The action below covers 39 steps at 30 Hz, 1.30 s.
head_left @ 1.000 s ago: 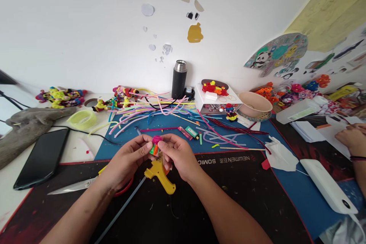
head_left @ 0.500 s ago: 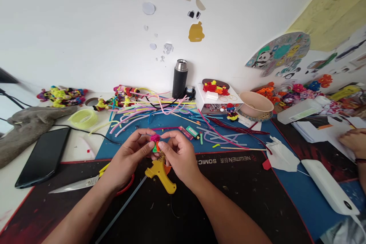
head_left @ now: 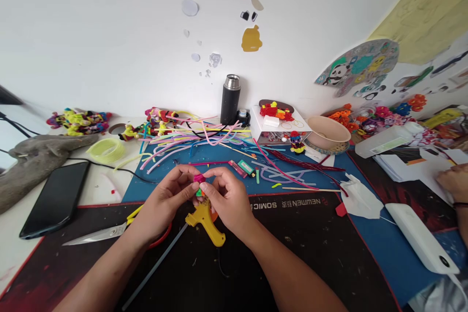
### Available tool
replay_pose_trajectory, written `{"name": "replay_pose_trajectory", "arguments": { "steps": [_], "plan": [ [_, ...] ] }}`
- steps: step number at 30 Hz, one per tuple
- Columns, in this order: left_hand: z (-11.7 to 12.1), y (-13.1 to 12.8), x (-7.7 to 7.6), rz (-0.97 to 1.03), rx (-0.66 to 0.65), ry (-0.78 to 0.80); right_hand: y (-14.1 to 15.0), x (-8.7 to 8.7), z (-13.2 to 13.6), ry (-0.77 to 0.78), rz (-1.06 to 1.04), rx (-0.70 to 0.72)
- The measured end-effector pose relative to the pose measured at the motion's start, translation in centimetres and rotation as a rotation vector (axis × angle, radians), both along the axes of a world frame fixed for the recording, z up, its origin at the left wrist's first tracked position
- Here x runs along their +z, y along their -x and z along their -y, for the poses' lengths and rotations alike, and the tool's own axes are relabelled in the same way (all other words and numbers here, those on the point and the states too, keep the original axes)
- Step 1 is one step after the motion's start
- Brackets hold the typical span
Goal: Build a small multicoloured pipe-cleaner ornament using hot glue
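Note:
Between both hands is a small pipe-cleaner doll [head_left: 199, 179], magenta on top with green and orange below. My left hand [head_left: 175, 190] pinches its left side with thumb and fingers. My right hand [head_left: 224, 192] grips the right side, its thumb pressed on the front. Fingers cover much of the doll. Just beneath the hands lies a yellow hot glue gun [head_left: 208, 226], with a translucent glue stick [head_left: 155, 265] sticking out of its back end toward me. Scissors [head_left: 97, 235] with yellow and red handles rest partly under my left forearm.
Pipe cleaners [head_left: 190, 141] lie heaped behind the hands. A black thermos [head_left: 230, 102] and a white box [head_left: 272, 124] stand by the wall. A phone [head_left: 54, 200] lies left; a white power bank [head_left: 420, 239] and another person's hand [head_left: 451, 180] are at right.
The doll has turned slightly in my fingers, so less of its green and orange shows. Both hands keep nearly the same place over the glue gun.

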<state>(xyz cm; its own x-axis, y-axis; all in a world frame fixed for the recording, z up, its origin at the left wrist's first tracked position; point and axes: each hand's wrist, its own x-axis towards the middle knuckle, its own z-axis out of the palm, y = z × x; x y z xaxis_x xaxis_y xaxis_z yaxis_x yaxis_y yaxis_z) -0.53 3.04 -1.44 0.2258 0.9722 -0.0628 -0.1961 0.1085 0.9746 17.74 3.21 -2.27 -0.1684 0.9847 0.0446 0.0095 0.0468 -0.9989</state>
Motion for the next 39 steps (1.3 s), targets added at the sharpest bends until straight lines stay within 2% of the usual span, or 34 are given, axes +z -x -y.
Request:
{"name": "replay_pose_trajectory", "arguments": {
  "steps": [11,17,25,34,39],
  "plan": [
    [-0.1,-0.17,0.25,0.001,0.025,0.033,-0.06,-0.15,-0.14,0.017,0.024,0.042],
    [-0.05,-0.49,0.27,0.161,0.07,0.194,0.02,-0.46,-0.14,-0.041,0.063,0.032],
    [-0.01,-0.78,0.8,0.229,0.139,0.297,-0.26,-0.3,-0.09,-0.122,0.205,0.037],
    [-0.14,-0.73,0.53,0.184,0.208,0.291,0.01,-0.56,0.19,-0.2,0.276,0.064],
    [-0.3,-0.61,0.44,0.167,0.209,0.275,0.11,-0.47,0.2,-0.142,0.155,0.061]
  ]
}}
